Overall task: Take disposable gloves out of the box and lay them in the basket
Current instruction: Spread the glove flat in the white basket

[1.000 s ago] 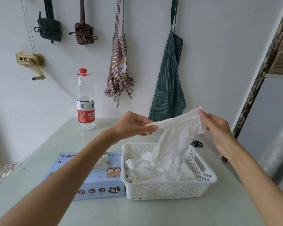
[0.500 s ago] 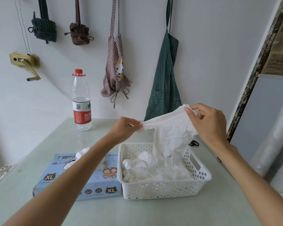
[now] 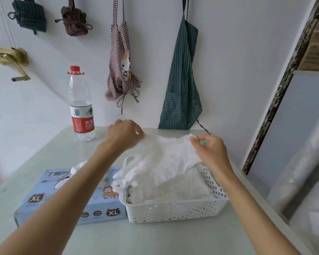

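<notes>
A white disposable glove (image 3: 166,159) is stretched flat over the white perforated basket (image 3: 175,210), its fingers drooping past the basket's left rim. My left hand (image 3: 124,135) pinches the glove's far left corner. My right hand (image 3: 209,150) pinches its far right corner. Several more white gloves (image 3: 184,188) lie crumpled inside the basket beneath it. The light blue glove box (image 3: 66,199), marked XL, lies just left of the basket, with a glove (image 3: 77,168) poking out of its top slot. My left forearm crosses over the box.
A water bottle (image 3: 80,105) with a red cap stands at the table's back left. Aprons (image 3: 180,74) and rolled cloths hang on the wall behind. The table's right edge runs close beside the basket, with a roll of clear film (image 3: 302,162) beyond it.
Both hands have come down with the glove, from hanging upright above the basket to spread nearly flat just over it. The camera has tilted down slightly.
</notes>
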